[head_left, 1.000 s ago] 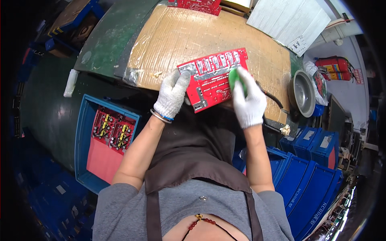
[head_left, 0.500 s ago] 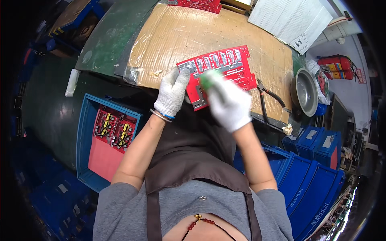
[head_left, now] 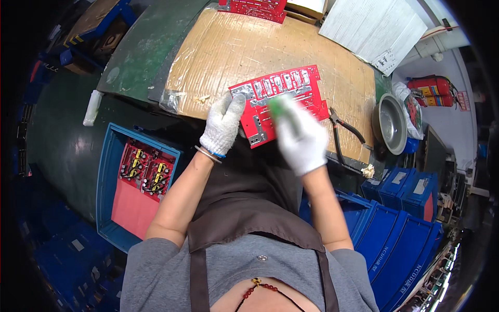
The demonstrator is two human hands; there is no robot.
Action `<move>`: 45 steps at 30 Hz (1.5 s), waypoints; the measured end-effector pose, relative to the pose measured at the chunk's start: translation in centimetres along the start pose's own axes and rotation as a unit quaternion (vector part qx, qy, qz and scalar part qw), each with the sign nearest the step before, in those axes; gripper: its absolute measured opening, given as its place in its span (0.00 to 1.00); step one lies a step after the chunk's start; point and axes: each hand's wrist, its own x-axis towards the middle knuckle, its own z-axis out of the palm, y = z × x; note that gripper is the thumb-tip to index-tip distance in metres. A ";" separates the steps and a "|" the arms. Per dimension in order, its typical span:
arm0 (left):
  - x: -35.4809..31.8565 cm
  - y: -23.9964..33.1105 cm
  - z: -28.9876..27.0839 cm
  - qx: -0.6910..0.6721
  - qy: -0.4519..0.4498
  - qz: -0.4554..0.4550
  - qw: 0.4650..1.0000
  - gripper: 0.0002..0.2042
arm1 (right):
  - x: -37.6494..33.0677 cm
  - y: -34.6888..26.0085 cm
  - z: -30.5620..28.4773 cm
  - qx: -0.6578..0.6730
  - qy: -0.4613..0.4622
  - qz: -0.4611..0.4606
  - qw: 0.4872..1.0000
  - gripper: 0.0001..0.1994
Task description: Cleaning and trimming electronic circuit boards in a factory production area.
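Red circuit board [head_left: 283,101] at frame centre, lying on cardboard sheet [head_left: 234,57]. Left hand [head_left: 223,125], gloved, fingers flat, pressing board's left edge. Right hand [head_left: 300,136], gloved, blurred, closed around green tool [head_left: 279,108] over board. Pliers [head_left: 340,130] just right.

- Left hand [head_left: 223,126], centre of the frame: white knitted work glove with a thin blue edge at the cuff; a slim metal bangle just below it on the wrist.
- Right hand [head_left: 300,138], right of centre: matching white knitted glove, blurred.
- Forearms, lower centre: bare, no sleeves reaching them.
- Torso, bottom of the frame: grey short-sleeved top under a dark brown apron with two shoulder straps.
- Neck, bottom centre: cord of red and dark beads with a small gold-coloured piece.
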 end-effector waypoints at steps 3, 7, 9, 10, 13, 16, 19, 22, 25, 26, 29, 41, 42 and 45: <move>0.3 -0.6 -0.8 0.059 -0.024 0.003 0.998 0.18 | -0.2 -3.1 1.0 0.011 -0.028 -0.016 0.999 0.15; -0.2 0.3 0.2 -0.009 -0.018 0.008 1.000 0.18 | 2.9 5.1 -1.5 -0.011 0.103 0.109 0.989 0.14; -0.2 -0.1 0.2 0.080 -0.016 0.029 0.996 0.18 | 1.8 7.5 -2.2 -0.021 0.109 0.140 0.984 0.15; -0.2 -0.3 -0.1 0.081 -0.019 0.029 0.996 0.18 | 1.3 7.5 -2.3 -0.027 0.112 0.138 0.984 0.16; -0.1 -0.3 -0.3 0.258 0.008 0.100 0.961 0.21 | 0.4 7.0 -1.9 0.001 0.133 0.150 0.980 0.16; 0.8 -0.2 1.4 -0.050 0.013 0.049 0.997 0.26 | -0.1 7.0 -1.4 0.015 0.157 0.135 0.978 0.16; 1.7 1.0 2.7 -0.127 -0.009 -0.021 0.992 0.38 | -0.1 6.3 -1.2 0.012 0.151 0.132 0.980 0.16; 2.0 0.9 3.4 -0.222 -0.044 -0.072 0.971 0.46 | -0.3 6.6 -1.1 0.014 0.157 0.122 0.980 0.16; 1.9 0.6 3.5 -0.264 -0.057 -0.081 0.959 0.48 | -0.4 6.0 -0.9 0.021 0.168 0.123 0.978 0.17; 1.9 0.6 3.5 -0.269 -0.056 -0.086 0.958 0.49 | -0.5 5.7 -0.7 0.016 0.167 0.117 0.979 0.17; 1.7 0.8 3.7 -0.295 -0.053 -0.098 0.949 0.50 | -0.8 3.2 0.3 0.035 0.139 0.085 0.986 0.18; 1.9 -0.6 3.0 -0.363 -0.053 -0.096 0.925 0.46 | 0.5 4.6 -0.2 -0.029 0.142 0.025 0.989 0.14; 2.1 -0.5 2.9 -0.342 -0.067 -0.089 0.933 0.47 | -0.2 2.4 0.2 -0.040 0.104 0.009 0.994 0.15; 1.9 0.2 3.0 -0.333 -0.118 -0.112 0.929 0.53 | -0.6 -3.8 1.5 0.025 -0.016 -0.052 0.998 0.15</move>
